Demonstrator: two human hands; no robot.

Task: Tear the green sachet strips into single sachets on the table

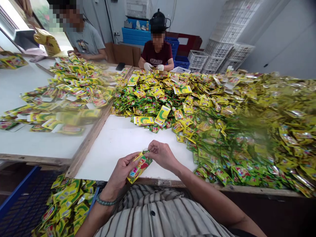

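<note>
My left hand point(124, 169) is wrapped round a small yellow and green printed carton point(138, 168), tilted with its upper end toward the right. At that end my right hand point(161, 154) has its fingers curled together. A green edge, perhaps a packet, shows between the fingertips and the carton mouth, too small to make out surely. Ahead on the white table point(113, 141) lie two yellow cartons, one flat point(143, 120) and one slanted point(162, 115), against a heap of green and yellow packets point(222, 131).
A wooden strip point(91, 141) divides the table; many flattened cartons point(71, 95) lie left of it. Below left stands a blue crate point(18, 197) with filled cartons point(69, 200). Two people point(158, 54) sit across the table, one with white gloves. White crates point(217, 49) are stacked behind.
</note>
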